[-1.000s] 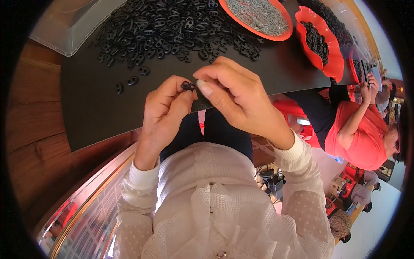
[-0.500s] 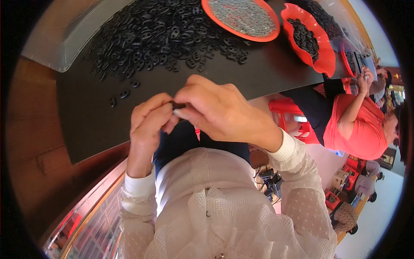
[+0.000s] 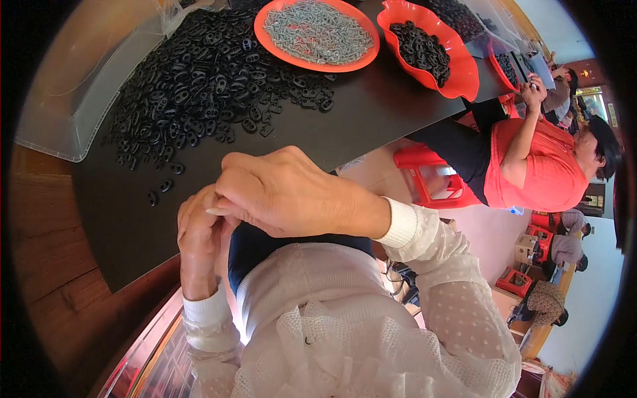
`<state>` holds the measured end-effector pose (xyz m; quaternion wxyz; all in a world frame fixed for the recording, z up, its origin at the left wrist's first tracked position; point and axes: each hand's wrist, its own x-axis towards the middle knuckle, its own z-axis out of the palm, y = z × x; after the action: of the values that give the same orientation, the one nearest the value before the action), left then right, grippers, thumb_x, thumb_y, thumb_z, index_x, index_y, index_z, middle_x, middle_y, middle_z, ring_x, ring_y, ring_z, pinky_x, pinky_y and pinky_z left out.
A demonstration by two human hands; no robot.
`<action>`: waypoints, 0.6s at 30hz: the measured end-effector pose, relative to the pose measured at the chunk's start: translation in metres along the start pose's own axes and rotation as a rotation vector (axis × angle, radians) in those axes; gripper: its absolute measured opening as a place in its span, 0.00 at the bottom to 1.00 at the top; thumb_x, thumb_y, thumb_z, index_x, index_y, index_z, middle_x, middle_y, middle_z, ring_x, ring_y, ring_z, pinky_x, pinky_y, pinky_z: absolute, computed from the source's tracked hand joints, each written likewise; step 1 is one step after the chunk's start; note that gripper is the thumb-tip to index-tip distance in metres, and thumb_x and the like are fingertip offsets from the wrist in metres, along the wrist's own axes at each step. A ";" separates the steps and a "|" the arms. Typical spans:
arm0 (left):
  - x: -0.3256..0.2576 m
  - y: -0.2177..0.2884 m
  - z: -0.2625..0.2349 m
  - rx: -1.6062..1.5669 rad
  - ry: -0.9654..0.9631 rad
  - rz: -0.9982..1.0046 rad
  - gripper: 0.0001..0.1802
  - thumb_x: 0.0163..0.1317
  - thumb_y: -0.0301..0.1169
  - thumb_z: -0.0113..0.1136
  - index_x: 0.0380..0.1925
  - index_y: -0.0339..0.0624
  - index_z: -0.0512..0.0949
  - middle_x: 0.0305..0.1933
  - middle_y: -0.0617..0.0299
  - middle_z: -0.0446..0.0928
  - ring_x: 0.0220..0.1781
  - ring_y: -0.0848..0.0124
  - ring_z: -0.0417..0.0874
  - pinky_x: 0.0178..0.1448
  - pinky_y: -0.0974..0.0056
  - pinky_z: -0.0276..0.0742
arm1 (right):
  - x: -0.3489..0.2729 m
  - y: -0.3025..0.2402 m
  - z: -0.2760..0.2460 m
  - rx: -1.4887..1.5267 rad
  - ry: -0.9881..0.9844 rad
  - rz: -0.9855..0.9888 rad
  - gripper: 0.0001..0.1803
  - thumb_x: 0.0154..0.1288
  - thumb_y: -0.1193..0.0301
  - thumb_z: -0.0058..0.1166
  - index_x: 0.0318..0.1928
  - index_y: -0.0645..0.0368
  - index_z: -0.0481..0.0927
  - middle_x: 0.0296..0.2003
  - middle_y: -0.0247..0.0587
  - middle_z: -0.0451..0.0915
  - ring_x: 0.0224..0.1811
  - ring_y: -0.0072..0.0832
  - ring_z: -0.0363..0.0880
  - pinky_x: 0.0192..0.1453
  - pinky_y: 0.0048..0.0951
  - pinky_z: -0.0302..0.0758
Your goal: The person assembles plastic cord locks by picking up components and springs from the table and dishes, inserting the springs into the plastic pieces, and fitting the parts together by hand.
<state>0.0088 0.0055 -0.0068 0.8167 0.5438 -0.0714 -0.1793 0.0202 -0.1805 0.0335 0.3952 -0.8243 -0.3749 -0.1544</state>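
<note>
My left hand (image 3: pixel 198 229) is closed, its fingertips tucked against my right hand over the table's near edge. With fingers bent and pinched, my right hand (image 3: pixel 292 192) covers the meeting point of both hands. Whatever they grip is hidden behind the right hand. A heap of small black two-holed plastic pieces (image 3: pixel 199 86) spreads over the dark table (image 3: pixel 113 225) beyond my hands. Two loose pieces lie at the heap's near edge, closest to my left hand. An orange-red plate (image 3: pixel 315 65) at the back holds many small silvery metal pins (image 3: pixel 318 32).
A red wavy-rimmed bowl (image 3: pixel 464 73) of black parts stands right of the plate. At the far left is a clear plastic bin (image 3: pixel 73 126). A person in a red shirt (image 3: pixel 534 166) works at the right, near a red stool (image 3: pixel 424 159). Others sit further off.
The view has shifted, so the table things sit further left. A small dark piece showed between my fingertips earlier; now my right hand has turned over it and hides it.
</note>
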 end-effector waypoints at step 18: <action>0.002 0.004 0.018 0.339 -0.048 0.118 0.04 0.56 0.20 0.50 0.28 0.33 0.76 0.23 0.67 0.74 0.23 0.82 0.68 0.28 0.75 0.62 | -0.003 -0.001 -0.025 0.034 -0.217 0.207 0.14 0.66 0.67 0.52 0.27 0.62 0.68 0.24 0.44 0.73 0.24 0.48 0.74 0.22 0.41 0.67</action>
<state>0.0060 -0.0091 0.0034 0.7204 0.6642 -0.1518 -0.1294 0.0186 -0.2007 0.0486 0.3802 -0.8635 -0.3310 -0.0165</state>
